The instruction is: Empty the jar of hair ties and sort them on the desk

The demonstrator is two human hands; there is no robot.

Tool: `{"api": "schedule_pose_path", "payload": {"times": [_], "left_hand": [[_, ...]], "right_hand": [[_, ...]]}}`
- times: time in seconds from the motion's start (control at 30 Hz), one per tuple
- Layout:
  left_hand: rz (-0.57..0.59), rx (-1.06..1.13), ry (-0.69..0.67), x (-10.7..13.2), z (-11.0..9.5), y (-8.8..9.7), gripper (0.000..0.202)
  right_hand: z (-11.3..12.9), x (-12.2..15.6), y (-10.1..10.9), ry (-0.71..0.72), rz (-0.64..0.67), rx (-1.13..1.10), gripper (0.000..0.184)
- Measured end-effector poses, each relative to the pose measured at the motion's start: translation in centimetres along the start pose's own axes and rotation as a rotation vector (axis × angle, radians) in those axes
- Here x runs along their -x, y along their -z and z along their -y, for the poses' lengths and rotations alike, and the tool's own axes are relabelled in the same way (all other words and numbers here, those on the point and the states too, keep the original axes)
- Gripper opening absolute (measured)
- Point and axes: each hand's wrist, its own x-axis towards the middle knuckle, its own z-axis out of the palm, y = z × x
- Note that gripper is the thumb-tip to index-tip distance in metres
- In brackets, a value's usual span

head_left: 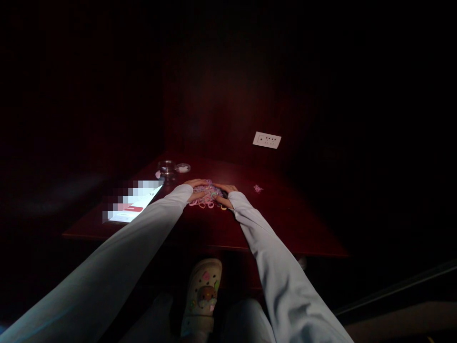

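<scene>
A pile of small, mostly pink and purple hair ties [202, 204] lies on the dark red table between my hands. My left hand [194, 185] curves around the left and far side of the pile, its fingers stretched out and thumb apart. From the other side, my right hand [225, 188] reaches over the pile's right edge with fingers extended and thumb spread. Both hands touch the hair ties without visibly gripping any. A yellow ring [223, 207] sits at the near right edge of the pile. A small separate bunch of pink ties [258, 188] lies farther right.
A clear round jar [166, 167] stands at the back left beside a round lid [183, 168]. Left of my arm lies a lit phone [137, 209]. A wall socket [267, 139] is behind the table [293, 228]. Below its front edge shows a decorated clog [203, 295].
</scene>
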Motion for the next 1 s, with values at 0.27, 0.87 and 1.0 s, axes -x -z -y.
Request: {"api": "schedule_pose_path", "payload": {"times": [0.27, 0.87, 1.0], "left_hand": [[-0.033, 0.045, 0.010, 0.0, 0.3, 0.5, 0.039], [-0.272, 0.257, 0.268, -0.9, 0.0, -0.6, 0.037], [-0.230, 0.245, 0.278, -1.0, -0.9, 0.0, 0.027]], "right_hand": [[0.4, -0.9, 0.4, -0.033, -0.012, -0.039, 0.032], [1.0, -1.8, -0.2, -0.235, -0.228, -0.533, 0.022], [1.0, -2.3, -0.7, -0.227, -0.264, -0.581, 0.029]]}}
